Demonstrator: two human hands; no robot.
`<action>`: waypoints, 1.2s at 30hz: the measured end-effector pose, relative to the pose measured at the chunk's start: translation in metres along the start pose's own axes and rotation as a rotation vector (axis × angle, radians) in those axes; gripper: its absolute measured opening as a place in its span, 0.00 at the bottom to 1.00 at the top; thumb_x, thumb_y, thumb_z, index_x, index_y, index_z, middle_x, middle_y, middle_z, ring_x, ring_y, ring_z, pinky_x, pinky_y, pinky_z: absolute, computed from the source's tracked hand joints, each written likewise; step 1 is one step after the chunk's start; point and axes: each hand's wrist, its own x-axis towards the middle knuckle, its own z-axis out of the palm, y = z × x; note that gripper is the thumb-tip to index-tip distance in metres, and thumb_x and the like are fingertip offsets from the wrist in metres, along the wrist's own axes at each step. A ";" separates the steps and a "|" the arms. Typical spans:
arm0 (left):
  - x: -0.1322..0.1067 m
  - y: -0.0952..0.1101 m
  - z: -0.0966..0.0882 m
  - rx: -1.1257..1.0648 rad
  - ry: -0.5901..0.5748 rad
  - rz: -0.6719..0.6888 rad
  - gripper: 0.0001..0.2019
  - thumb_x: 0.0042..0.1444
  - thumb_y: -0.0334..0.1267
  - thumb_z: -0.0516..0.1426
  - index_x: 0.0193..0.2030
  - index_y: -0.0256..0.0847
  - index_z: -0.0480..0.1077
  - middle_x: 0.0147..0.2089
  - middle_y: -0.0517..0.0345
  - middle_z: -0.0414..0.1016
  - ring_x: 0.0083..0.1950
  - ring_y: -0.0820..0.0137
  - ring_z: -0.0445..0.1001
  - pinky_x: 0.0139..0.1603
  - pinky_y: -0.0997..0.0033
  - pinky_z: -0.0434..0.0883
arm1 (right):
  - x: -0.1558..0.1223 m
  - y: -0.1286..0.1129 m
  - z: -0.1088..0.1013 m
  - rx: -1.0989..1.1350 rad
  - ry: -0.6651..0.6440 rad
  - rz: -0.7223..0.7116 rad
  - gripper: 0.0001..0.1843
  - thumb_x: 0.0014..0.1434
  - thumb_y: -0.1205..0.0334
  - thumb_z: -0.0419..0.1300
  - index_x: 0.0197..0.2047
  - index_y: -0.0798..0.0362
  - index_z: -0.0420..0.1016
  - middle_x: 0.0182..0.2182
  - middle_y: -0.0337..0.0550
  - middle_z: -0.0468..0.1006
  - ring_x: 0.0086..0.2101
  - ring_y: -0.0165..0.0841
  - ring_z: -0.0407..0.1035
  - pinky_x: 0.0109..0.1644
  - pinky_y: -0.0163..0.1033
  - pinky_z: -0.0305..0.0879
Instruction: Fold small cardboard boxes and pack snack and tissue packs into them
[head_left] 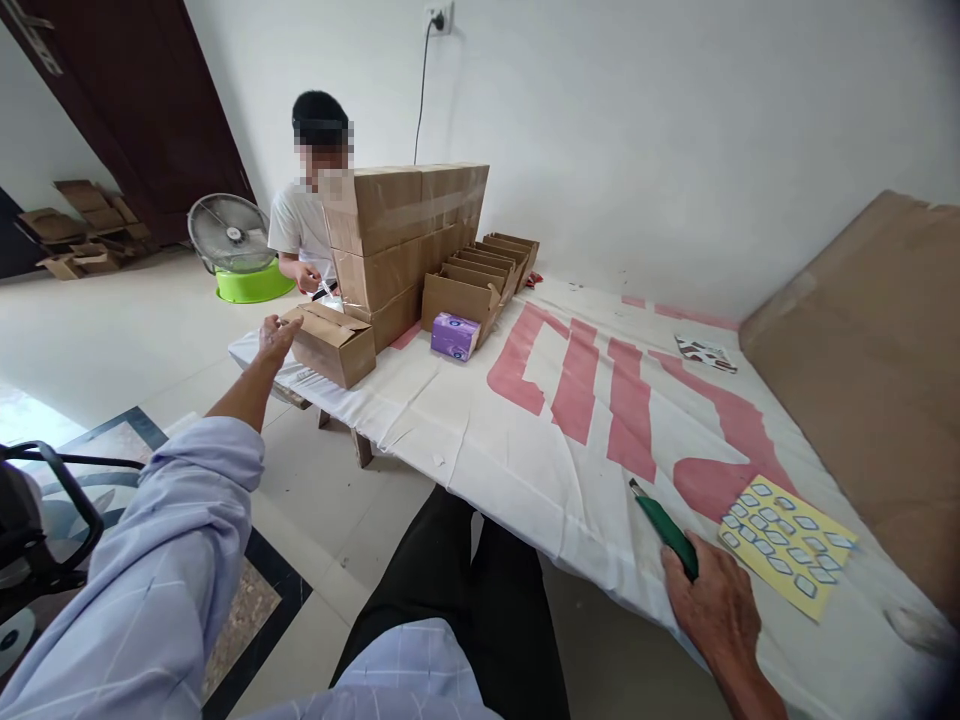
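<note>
My left hand [276, 337] reaches out to the left and grips the near-left end of a small closed cardboard box [341, 352]; part of its fingers is hard to make out. The box lies at the table's left edge. In my right hand [716, 600] is a green utility knife [666, 528], its metal tip pointing away from me over the white cloth. Just right of that hand lies a yellow sheet of stickers [786, 545]. A purple tissue pack [454, 337] sits before a row of open cardboard boxes [457, 305].
Stacked taped boxes [390, 250] stand on the cloth-covered table [465, 430]. Behind them sits another person [300, 225], hands partly visible. A large cardboard sheet [862, 380] leans at the right. A fan [229, 235] and a chair [56, 500] are on the left.
</note>
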 end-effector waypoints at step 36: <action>-0.260 0.048 0.077 -0.243 -0.759 0.284 0.35 0.50 0.59 0.73 0.60 0.44 0.73 0.52 0.50 0.79 0.49 0.57 0.80 0.48 0.58 0.77 | -0.006 -0.008 -0.002 -0.023 0.009 -0.028 0.23 0.68 0.52 0.51 0.58 0.55 0.78 0.49 0.60 0.81 0.52 0.54 0.71 0.61 0.59 0.69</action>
